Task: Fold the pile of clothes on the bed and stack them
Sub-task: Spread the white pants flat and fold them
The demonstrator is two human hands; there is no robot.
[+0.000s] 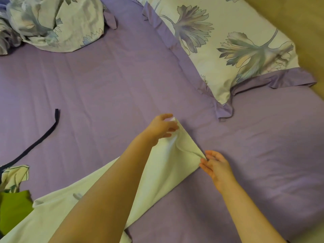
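White cloth (157, 172) on bed, L hand (162, 128) pinching far corner, R hand (216, 166) pinching near corner.

Soft, warm indoor light; slightly hazy wide-angle view.
Illumination is even and fairly dim, with no glare. The left forearm (108, 195) looks darker than the right hand (216, 166). Faint shadows edge the pillow (228, 46). Detail is smeared, and edges bow outward.

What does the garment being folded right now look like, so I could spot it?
On the purple bedsheet, below the floral pillow, lies a pale cream cloth. Both hands pinch its far edge; unlike the green garment, it is plain and light.
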